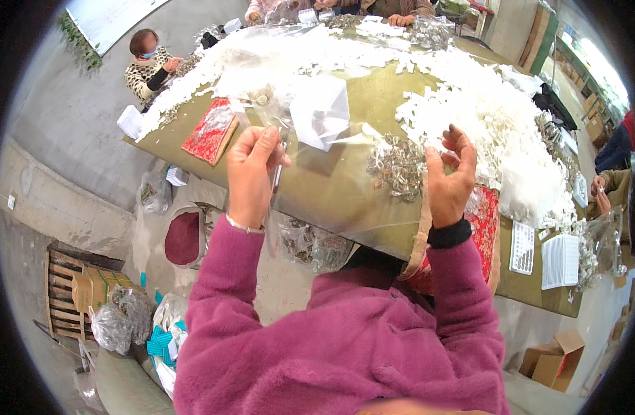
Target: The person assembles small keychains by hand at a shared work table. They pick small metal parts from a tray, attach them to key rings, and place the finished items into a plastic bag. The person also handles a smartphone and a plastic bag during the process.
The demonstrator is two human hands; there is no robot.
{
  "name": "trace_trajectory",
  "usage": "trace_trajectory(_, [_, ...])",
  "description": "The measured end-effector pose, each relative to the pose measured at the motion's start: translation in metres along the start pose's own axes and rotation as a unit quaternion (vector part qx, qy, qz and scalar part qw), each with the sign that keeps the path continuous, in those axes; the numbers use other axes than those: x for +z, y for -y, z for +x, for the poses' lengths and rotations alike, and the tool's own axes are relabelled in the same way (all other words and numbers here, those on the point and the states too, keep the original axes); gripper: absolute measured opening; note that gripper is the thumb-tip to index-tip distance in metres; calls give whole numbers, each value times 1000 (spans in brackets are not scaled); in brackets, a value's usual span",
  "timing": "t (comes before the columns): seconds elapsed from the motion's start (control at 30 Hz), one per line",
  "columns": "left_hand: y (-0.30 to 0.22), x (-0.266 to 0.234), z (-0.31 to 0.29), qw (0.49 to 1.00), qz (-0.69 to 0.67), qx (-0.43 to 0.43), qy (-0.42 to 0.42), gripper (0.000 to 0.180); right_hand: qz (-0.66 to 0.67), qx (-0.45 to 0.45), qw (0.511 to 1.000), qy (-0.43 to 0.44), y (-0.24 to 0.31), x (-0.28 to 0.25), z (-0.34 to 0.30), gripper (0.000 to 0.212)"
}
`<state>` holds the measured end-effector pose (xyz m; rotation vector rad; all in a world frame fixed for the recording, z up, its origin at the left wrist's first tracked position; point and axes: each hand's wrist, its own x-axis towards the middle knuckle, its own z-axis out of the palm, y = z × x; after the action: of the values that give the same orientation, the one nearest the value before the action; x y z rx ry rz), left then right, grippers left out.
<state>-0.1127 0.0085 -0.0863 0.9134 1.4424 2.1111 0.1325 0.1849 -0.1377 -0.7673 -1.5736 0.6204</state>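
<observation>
My left hand point(251, 173) pinches the edge of a large clear plastic bag point(331, 187) held up over the table. My right hand point(450, 176) is raised at the bag's right side, fingers curled and apart, touching its film near a heap of small silvery pieces point(398, 166). Both arms wear magenta fleece sleeves. A white folded paper point(321, 111) lies behind the bag. Whether the right hand grips the film is unclear.
The olive table point(345, 207) bears big piles of white paper bits point(483, 104), a red patterned pouch point(210, 131) and white perforated cards point(559, 259). Other people sit at the far left and far end. Bags, a stool point(184, 237) and cardboard boxes stand on the floor.
</observation>
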Motion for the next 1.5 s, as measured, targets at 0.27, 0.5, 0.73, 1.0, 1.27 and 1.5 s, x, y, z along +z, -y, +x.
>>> trace_trajectory(0.27, [-17,45,-50,972,61,80,213,39,311,99,892,314,96,17,-29,56])
trace_trajectory(0.5, [23,72,-57,984,137,66,97,33,374,145,841,364,80,12,-32,60])
trace_trajectory(0.73, [42,80,-58,938,258,208,104,19,329,176,837,400,63,6,-34,63])
trace_trajectory(1.0, [54,78,-59,944,274,137,122,12,514,387,692,328,31,5,-38,49])
trace_trajectory(1.27, [66,80,-62,983,145,11,109,24,397,392,798,229,20,4,-44,20])
trace_trajectory(1.5, [57,71,-63,977,61,-111,172,14,440,369,769,282,19,5,-50,18])
